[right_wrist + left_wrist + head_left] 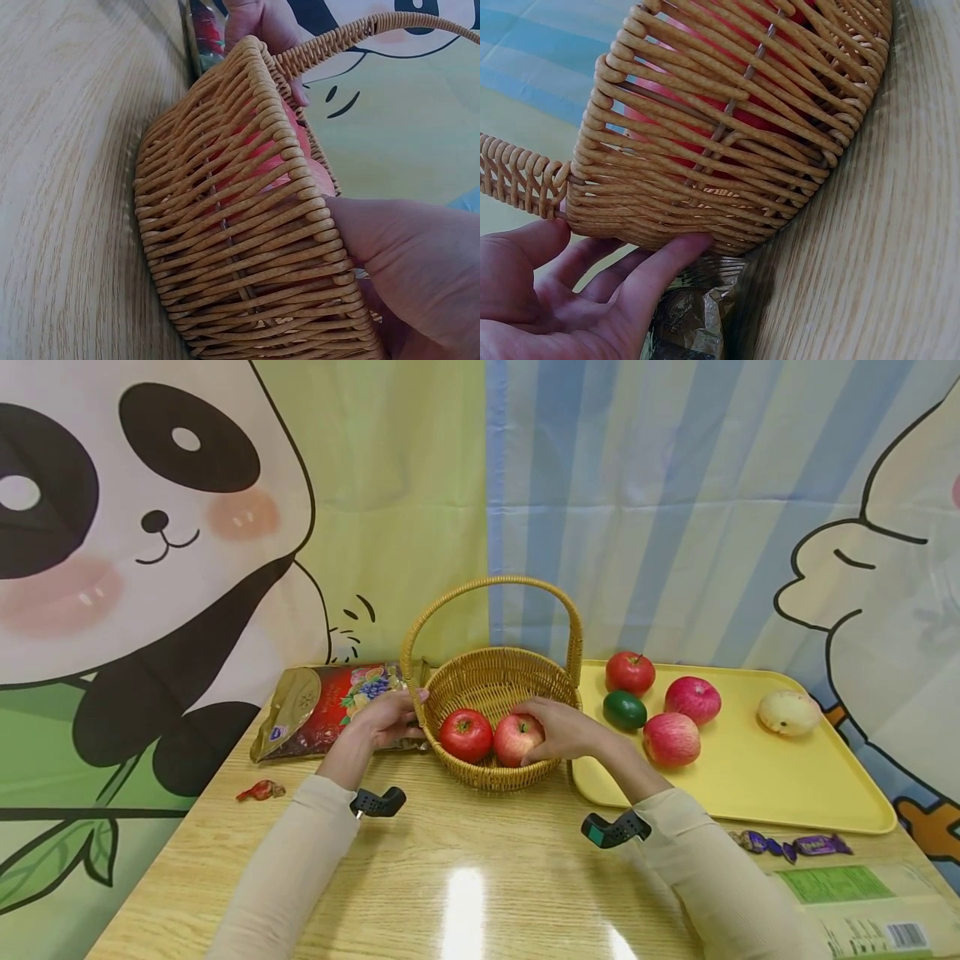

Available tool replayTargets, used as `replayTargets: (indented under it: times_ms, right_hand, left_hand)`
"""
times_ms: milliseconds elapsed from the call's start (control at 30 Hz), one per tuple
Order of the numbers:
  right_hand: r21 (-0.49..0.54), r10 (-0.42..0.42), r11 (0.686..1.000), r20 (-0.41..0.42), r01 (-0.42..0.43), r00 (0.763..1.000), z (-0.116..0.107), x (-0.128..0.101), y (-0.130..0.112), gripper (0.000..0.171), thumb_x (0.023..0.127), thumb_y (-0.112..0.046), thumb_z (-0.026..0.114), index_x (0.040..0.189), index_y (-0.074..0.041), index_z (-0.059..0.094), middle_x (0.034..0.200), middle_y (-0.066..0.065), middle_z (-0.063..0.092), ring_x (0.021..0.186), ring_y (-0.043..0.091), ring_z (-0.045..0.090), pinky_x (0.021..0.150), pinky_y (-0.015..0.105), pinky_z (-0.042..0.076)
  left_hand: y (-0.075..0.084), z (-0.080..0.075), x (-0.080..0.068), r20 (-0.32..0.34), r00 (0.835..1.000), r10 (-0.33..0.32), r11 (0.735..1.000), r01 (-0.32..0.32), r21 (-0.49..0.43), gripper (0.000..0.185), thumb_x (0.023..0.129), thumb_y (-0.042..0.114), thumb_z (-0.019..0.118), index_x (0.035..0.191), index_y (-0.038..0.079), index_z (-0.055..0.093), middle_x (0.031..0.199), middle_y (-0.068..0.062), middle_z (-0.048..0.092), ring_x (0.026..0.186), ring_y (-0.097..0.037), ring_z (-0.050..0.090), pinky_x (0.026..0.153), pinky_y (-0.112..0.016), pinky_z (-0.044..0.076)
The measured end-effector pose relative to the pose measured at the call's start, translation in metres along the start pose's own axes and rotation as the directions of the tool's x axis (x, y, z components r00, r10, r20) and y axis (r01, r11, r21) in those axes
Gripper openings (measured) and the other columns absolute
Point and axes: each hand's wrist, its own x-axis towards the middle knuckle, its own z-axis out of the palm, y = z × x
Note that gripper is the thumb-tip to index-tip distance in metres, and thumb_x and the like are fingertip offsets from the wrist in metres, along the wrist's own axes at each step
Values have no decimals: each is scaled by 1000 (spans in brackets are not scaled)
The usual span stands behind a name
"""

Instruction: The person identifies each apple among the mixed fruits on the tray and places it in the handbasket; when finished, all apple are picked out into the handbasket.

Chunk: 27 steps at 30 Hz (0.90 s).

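A wicker basket (480, 777) with a tall arched handle stands on the wooden table. Two red apples sit side by side in it, the left apple (465, 737) and the right apple (517, 741). My right hand (558, 731) reaches over the basket's right rim and grips the right apple. The basket wall hides part of these fingers in the right wrist view. At the other side, my left hand (386, 718) touches the basket's outside near the handle's base. In the left wrist view the fingers (660, 274) rest loosely extended against the weave.
A yellow tray (780, 777) at the right holds several fruits, including a dark green one (624, 710) and a pale one (789, 712). Behind my left hand lies a red and gold candy bag (322, 718). Wrapped candies (821, 845) and a green-labelled packet (870, 902) lie nearer right.
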Motion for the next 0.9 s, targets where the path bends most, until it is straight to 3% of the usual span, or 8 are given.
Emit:
replayTargets:
  times_ms: [200, 433, 900]
  right_hand:
    - [-11, -9, 1000, 7, 9, 1000, -2, -1, -2, 73, 73, -34, 85, 132, -4, 54, 130, 14, 57, 120, 31, 55, 100, 47, 47]
    - [-23, -36, 999, 28, 37, 999, -3, -1, -1, 74, 76, -35, 82, 135, -1, 52, 134, 15, 56, 124, 32, 53, 101, 48, 46]
    - [7, -41, 999, 46, 41, 998, -7, -3, 0, 74, 79, -35, 80, 137, 0, 50, 137, 16, 54, 128, 34, 50, 105, 50, 43]
  left_hand:
    - [0, -1, 0, 14, 1000, 7, 1000, -7, 12, 51, 105, 22, 42, 149, -2, 31, 153, -24, 33, 141, -38, 34, 89, -41, 56]
    - [0, -1, -1, 0, 1000, 1, 1000, -1, -3, 51, 105, 22, 43, 148, -2, 33, 153, -23, 35, 140, -38, 36, 82, -37, 58]
    - [-1, -1, 1, 23, 1000, 14, 1000, -15, 23, 52, 106, 21, 41, 149, -5, 29, 153, -26, 31, 141, -39, 33, 88, -39, 56]
